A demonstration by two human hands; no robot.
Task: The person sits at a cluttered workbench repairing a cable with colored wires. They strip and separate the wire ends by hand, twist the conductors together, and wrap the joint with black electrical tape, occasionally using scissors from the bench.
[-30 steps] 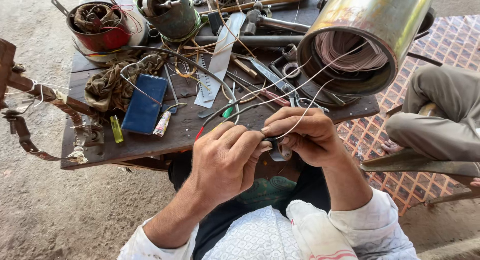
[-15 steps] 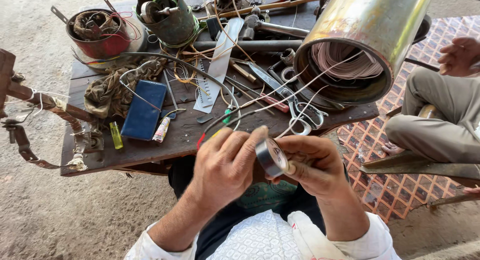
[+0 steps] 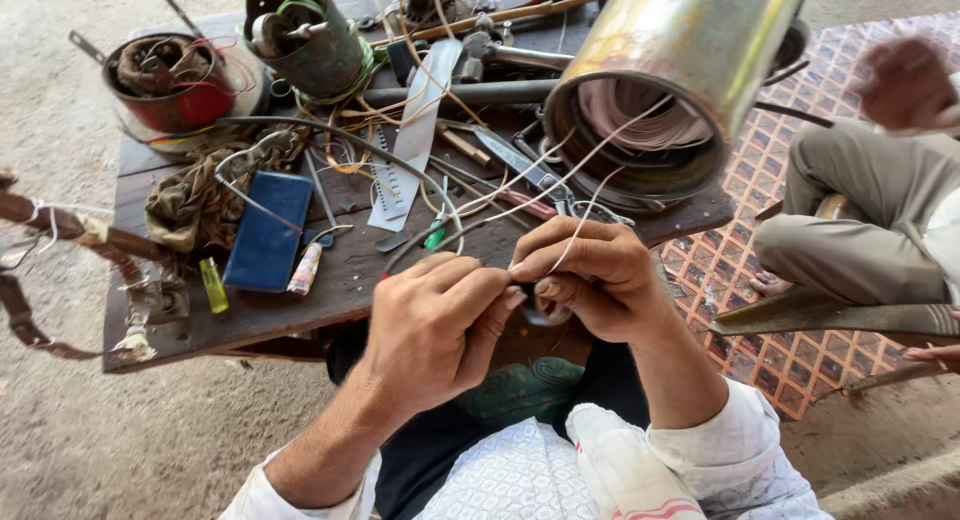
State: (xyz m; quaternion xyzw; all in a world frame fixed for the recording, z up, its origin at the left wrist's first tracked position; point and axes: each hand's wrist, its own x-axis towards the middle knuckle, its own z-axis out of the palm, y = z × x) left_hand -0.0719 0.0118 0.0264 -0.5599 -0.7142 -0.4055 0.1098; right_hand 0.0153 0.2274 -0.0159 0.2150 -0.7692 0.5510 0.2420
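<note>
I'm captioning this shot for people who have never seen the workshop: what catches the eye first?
The big metal cylinder at upper right, pale wires trailing from its mouth down to the left hand and right hand pinched together at centre. Left of them, a blue case lies on the cluttered wooden table.

hands [image 3: 440, 325]: 2 | metal cylinder [image 3: 680, 50]: 1 | blue case [image 3: 267, 230]: 1 | red tin [image 3: 170, 80]: 1 | green tin [image 3: 305, 40]: 1 | yellow lighter [image 3: 213, 284]: 1 | scissors [image 3: 560, 190]: 1

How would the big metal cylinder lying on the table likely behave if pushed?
The metal cylinder lies on its side, so it may roll. Wire coils fill its open end, so it's probably heavy. White wires run to both hands and could tug.
</note>
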